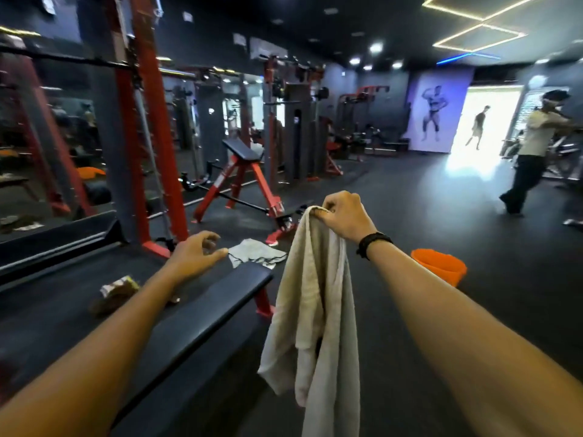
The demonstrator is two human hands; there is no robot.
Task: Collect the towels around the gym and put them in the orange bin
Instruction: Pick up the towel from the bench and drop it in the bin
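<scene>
Two pale towels show: one towel hangs at lower centre of the frame, pinched at its top edge by the curled fingers of the right hand, and a second towel lies spread flat on the floor just beyond the end of the bench. One orange bin stands on the floor at centre right, partly hidden behind the right forearm, which wears one dark wristband. The left hand reaches forward at centre left, fingers loosely bent, holding nothing, above the dark padded surface of the bench. One crumpled brownish cloth lies on the floor left of that arm. Two people stand at upper right.
</scene>
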